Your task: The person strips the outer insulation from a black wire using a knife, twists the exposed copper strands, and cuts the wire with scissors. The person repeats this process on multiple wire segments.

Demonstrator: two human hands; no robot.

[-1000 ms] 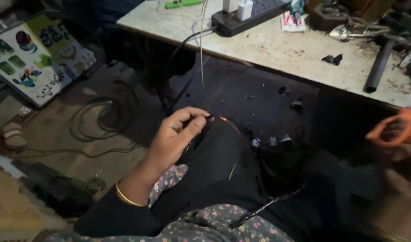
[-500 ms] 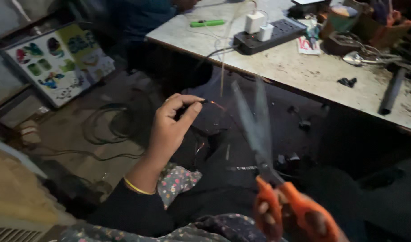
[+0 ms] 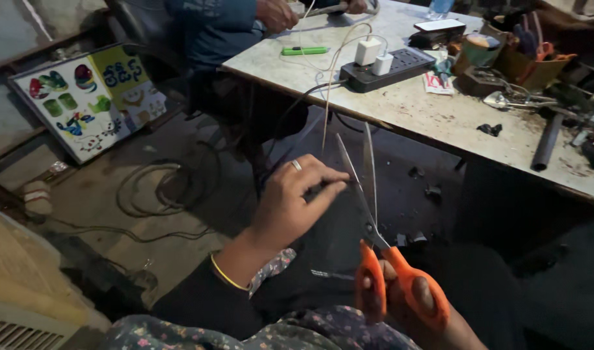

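My left hand (image 3: 290, 204) pinches the end of a thin pale wire (image 3: 325, 110) that hangs down from the table. My right hand (image 3: 426, 317) grips orange-handled scissors (image 3: 388, 259) at the bottom of the view. The scissor blades (image 3: 360, 175) are spread apart and point up, right beside my left fingertips and the wire end. A ring shows on my left hand and a yellow bangle sits on that wrist. The wire runs up towards white plugs in a black power strip (image 3: 388, 65).
A worn pale table (image 3: 439, 116) at the upper right carries the power strip, a green marker (image 3: 305, 50), a dark pipe (image 3: 546, 142) and tool clutter. Another person in blue (image 3: 213, 26) works at its far end. A colourful board (image 3: 90, 97) and coiled cables (image 3: 161, 188) lie on the floor at left.
The scissors have come up from the lower right and their blades now stand next to my left fingertips. My left hand keeps its pinch on the wire. The view has shifted slightly.
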